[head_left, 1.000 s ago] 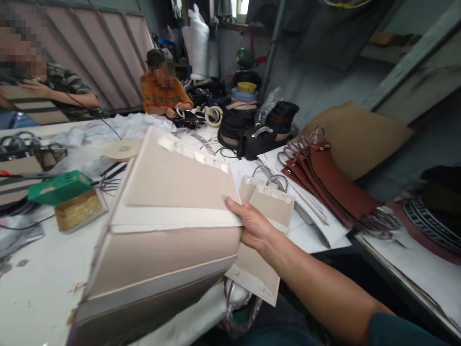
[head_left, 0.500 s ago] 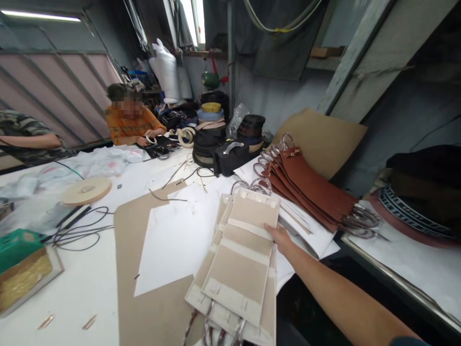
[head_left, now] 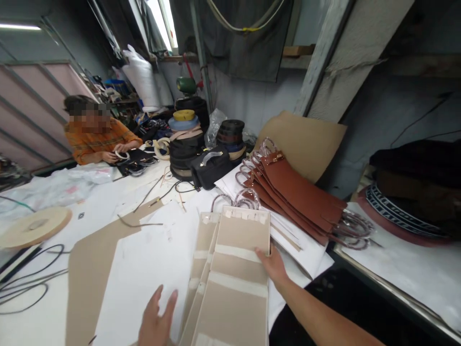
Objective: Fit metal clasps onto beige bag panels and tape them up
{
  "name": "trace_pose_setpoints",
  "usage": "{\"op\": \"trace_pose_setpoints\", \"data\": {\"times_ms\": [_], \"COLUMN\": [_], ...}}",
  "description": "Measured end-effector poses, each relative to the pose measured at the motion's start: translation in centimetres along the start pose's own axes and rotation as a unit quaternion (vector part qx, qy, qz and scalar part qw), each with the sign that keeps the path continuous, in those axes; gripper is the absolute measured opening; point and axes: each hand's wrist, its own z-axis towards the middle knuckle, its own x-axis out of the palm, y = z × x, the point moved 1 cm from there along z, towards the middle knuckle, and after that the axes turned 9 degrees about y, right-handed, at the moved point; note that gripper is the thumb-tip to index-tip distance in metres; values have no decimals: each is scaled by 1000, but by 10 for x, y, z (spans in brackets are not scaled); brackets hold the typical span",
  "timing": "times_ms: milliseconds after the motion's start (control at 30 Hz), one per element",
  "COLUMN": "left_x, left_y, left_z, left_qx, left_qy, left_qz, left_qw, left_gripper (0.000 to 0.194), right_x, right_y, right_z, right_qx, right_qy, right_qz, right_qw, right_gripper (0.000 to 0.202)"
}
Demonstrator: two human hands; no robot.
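Note:
My right hand (head_left: 272, 263) grips the right edge of the top beige bag panel (head_left: 237, 269), thumb on its face and the other fingers hidden beneath. Strips of pale tape cross this panel, and clear-wrapped handles (head_left: 248, 196) stick out at its far end. Under it, to the left, more beige panels (head_left: 203, 245) lie fanned out. My left hand (head_left: 157, 315) hovers over the white paper (head_left: 144, 269) left of the stack, thumb and fingers apart, holding nothing.
Brown bag panels (head_left: 302, 187) with wrapped handles are stacked behind on the right. Rolls of webbing (head_left: 185, 149) and a black bag (head_left: 211, 168) stand at the back. A tape roll (head_left: 36, 226) and black cords lie left. Across the table a person (head_left: 101, 129) handles a white ring.
My left hand has come into view at the bottom. The view has turned right, and the beige panels now sit lower in it, still under my right hand.

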Motion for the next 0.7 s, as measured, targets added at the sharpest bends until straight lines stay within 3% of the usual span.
{"op": "trace_pose_setpoints", "data": {"times_ms": [67,133,200,267,333,400,500,533,633,700], "left_x": [39,67,80,76,57,26,-29,-46,-82,-94], "left_y": [-40,-69,-86,-96,-106,-121,-152,-162,-189,-204], "left_z": [32,49,54,49,36,12,-43,-64,-123,-152], "left_qx": [28,30,10,-26,-37,13,110,127,165,181], "left_qy": [86,119,106,83,108,199,375,392,329,259], "left_qz": [-1,16,32,19,-39,-134,-273,-298,-350,-358], "left_qw": [996,992,994,996,993,971,879,861,862,879], "left_gripper": [82,93,99,100,92,80,74,74,73,74], "right_x": [16,36,55,66,67,58,43,41,56,80], "right_y": [-3,-1,6,17,30,42,61,68,96,115], "right_z": [0,1,4,7,6,-2,-16,-19,-25,-31], "right_qx": [5,9,20,32,42,53,76,86,103,66], "right_qy": [23,53,90,116,131,148,230,279,400,429], "right_qz": [40,79,91,113,152,183,208,221,220,168], "right_qw": [999,995,992,986,979,970,948,931,884,885], "right_gripper": [55,57,57,56,55,55,58,59,64,67]}}
